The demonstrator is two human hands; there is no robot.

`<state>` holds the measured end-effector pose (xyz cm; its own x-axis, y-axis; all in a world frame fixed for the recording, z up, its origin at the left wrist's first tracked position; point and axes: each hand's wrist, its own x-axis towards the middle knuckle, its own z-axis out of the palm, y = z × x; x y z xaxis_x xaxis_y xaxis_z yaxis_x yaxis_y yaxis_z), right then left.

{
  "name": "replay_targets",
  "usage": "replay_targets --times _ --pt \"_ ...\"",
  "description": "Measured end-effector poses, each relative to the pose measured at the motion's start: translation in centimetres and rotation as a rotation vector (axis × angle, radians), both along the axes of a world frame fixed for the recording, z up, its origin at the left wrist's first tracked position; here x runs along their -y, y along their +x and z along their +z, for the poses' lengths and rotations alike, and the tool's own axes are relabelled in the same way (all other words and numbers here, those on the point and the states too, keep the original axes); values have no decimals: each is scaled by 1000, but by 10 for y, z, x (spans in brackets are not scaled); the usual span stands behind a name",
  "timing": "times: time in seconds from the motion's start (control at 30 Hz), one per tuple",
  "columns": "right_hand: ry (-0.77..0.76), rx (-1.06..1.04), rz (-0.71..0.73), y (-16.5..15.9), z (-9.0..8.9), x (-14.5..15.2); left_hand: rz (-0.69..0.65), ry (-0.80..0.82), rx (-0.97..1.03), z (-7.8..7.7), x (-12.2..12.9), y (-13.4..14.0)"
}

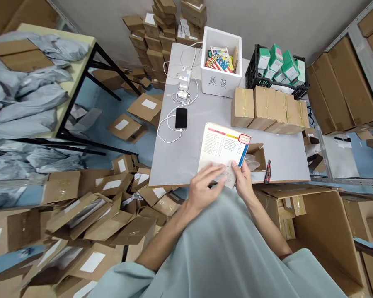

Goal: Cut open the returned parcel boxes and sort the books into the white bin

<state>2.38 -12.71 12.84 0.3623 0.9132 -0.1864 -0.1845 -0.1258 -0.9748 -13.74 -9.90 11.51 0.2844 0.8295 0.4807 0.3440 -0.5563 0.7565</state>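
Observation:
A thin white booklet (pixel 218 145), its face printed with columns of small text, a blue strip and a red-edged label, is tilted over the table's front edge. My right hand (pixel 243 181) grips its lower right edge, thumb on top and fingers behind. Across the booklet's lower left part lies my left hand (pixel 202 187), fingers stretched out and thumb apart. Just right of the booklet, an open small carton (pixel 260 156) has clear plastic in it. Beside that carton lies a red and black box cutter (pixel 267 171).
On the grey table (pixel 186 161) are a phone (pixel 180 118) with cables, a white foam box (pixel 219 85) of booklets, a row of brown boxes (pixel 264 108) and a black crate (pixel 251 72) of green boxes. Cartons (pixel 104 223) crowd the floor left; a large open carton (pixel 326 231) stands right.

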Motion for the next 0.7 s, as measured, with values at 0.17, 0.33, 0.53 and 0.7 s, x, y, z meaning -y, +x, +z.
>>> replay_targets --times 0.17,0.33,0.53,0.7 --pt "-47 -190 26 15 13 3 225 -470 227 4 -29 -33" --pt "-60 -216 48 19 23 8 65 -842 434 10 -30 -48" --pt "-63 -165 81 18 26 7 112 -788 443 13 -22 -52" --pt "-77 -98 117 20 25 9 87 -760 443 12 -24 -53"
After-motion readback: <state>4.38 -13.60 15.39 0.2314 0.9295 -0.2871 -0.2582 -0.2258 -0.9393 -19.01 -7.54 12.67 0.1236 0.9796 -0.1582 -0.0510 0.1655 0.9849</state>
